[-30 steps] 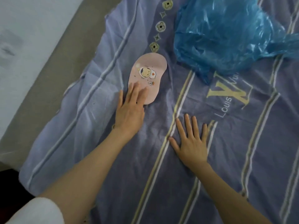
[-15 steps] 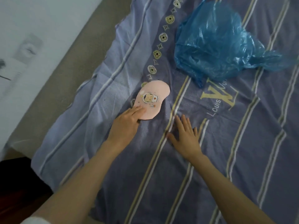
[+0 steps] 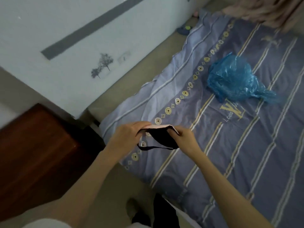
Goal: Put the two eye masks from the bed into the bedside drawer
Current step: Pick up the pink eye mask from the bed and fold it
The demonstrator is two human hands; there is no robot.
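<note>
- Eye mask [image 3: 162, 136]: black on the side facing the camera, pale pink along its upper edge; a thin black strap [image 3: 156, 147] hangs below it.
- Bed sheet [image 3: 246, 145]: muted blue-violet with long stripes in white and dull yellow, a row of small yellow flower medallions with dark centres, and a yellow monogram above white lettering.
- Plastic bag [image 3: 233, 79]: translucent bright blue, crinkled.
- Mattress edge [image 3: 125, 83]: plain grey-beige.
- Wall [image 3: 49, 30]: white, crossed by a grey band, with a small grey tree motif.
- Bedside cabinet [image 3: 36, 145]: dark reddish-brown wood.
- Fabric at upper right [image 3: 269, 9]: dusty pink.
</note>
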